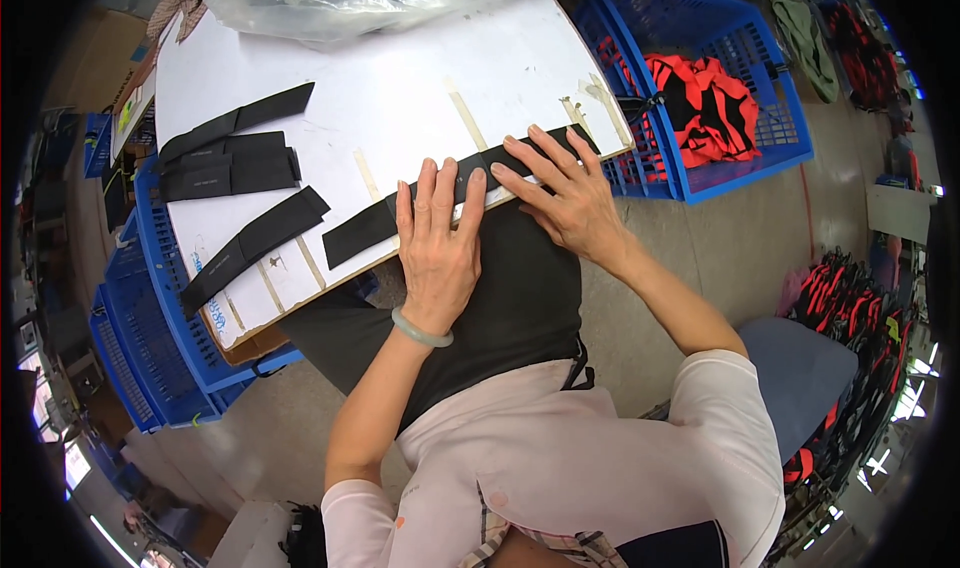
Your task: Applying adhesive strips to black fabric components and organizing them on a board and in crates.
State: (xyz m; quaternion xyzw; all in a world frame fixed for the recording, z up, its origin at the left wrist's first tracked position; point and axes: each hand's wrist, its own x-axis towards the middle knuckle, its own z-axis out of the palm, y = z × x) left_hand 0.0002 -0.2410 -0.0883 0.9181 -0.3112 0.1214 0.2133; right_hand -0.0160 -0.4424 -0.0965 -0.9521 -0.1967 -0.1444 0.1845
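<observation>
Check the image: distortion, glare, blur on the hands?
Head view: the white tabletop's edges bow, corners go black; head view: pale highlights on the clear plastic bag; head view: left hand and right hand look fairly sharp.

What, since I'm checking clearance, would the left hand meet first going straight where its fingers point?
The left hand would probably meet the beige tape strip, seemingly flat on the white tabletop; then perhaps the clear plastic bag.

A pale-pink shirt [640, 458] meets dark trousers [525, 288], with 1 pale-green bangle [420, 334].
</observation>
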